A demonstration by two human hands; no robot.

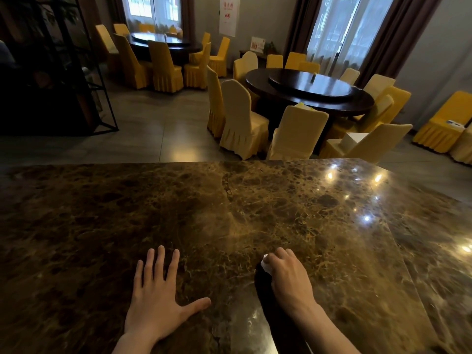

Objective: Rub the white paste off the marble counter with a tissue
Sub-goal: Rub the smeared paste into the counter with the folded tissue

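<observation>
A brown veined marble counter (229, 205) fills the lower half of the head view. My left hand (158, 292) lies flat on it near the front, fingers spread, holding nothing. My right hand (288, 274) is curled, pressing a small white tissue (265, 264) down on the counter; only a bit of the tissue shows under the fingertips. A faint pale smear (237, 226) lies on the marble just beyond the hands. I cannot make out any thick white paste.
Beyond the counter's far edge stand yellow-covered chairs (240, 118) around a dark round dining table (309, 90). A second table with chairs (163, 42) is at the back left. A black metal shelf frame (102, 85) stands at the left.
</observation>
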